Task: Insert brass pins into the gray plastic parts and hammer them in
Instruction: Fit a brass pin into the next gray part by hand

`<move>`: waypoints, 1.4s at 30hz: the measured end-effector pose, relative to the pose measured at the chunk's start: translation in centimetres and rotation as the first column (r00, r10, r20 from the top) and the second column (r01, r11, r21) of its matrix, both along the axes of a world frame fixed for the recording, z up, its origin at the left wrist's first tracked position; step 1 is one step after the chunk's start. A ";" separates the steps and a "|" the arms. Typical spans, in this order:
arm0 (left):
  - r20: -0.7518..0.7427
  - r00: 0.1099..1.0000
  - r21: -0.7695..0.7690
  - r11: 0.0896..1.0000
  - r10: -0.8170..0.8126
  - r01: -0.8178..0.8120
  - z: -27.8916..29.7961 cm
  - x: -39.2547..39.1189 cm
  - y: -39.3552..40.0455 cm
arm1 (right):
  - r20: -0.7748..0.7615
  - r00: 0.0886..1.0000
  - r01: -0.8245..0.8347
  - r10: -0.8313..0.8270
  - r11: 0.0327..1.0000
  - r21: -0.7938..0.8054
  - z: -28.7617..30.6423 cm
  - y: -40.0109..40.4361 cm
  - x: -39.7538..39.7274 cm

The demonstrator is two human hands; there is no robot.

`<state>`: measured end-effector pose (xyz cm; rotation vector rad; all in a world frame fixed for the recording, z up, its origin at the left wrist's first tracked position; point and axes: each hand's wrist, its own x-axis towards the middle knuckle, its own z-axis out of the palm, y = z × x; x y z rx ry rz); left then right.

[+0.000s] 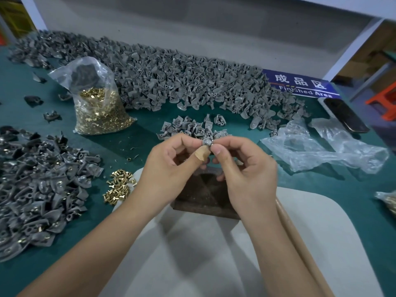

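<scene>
My left hand (171, 166) and my right hand (242, 168) meet above a dark metal block (203, 196). Between their fingertips they pinch one small gray plastic part (207, 142). A tan plaster wraps my left thumb. Whether a pin sits in the part is too small to tell. Loose brass pins (119, 187) lie in a small heap left of the block. A clear bag of brass pins (98, 108) stands farther back on the left. A small cluster of gray parts (188, 127) lies just beyond my hands.
A long heap of gray parts (171, 73) runs along the back of the green table (139, 133). Another pile with pins in them (38, 185) lies left. Crumpled clear bags (321, 146), a phone (345, 114), a blue sign (300, 84) and a wooden handle (300, 243) are right.
</scene>
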<state>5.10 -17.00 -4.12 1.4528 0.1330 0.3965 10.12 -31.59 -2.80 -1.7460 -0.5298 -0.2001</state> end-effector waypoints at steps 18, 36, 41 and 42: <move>0.069 0.993 -0.067 0.992 -0.099 0.104 0.3 0.1 -0.2 | 0.122 0.992 -0.013 0.025 0.995 -0.094 0.4 -0.4 0.4; 0.081 0.992 0.065 0.994 -0.098 0.093 -0.3 0.0 0.0 | 0.141 0.989 -0.016 0.040 0.986 -0.165 0.2 -0.7 0.8; 0.090 0.993 0.084 0.994 -0.080 0.073 -0.3 0.0 -0.1 | 0.162 0.987 0.009 0.023 0.980 -0.197 0.1 -0.6 0.7; 0.091 0.993 0.093 0.993 -0.077 0.068 -0.3 0.0 -0.2 | 0.178 0.984 0.020 0.017 0.978 -0.208 0.0 -0.6 0.7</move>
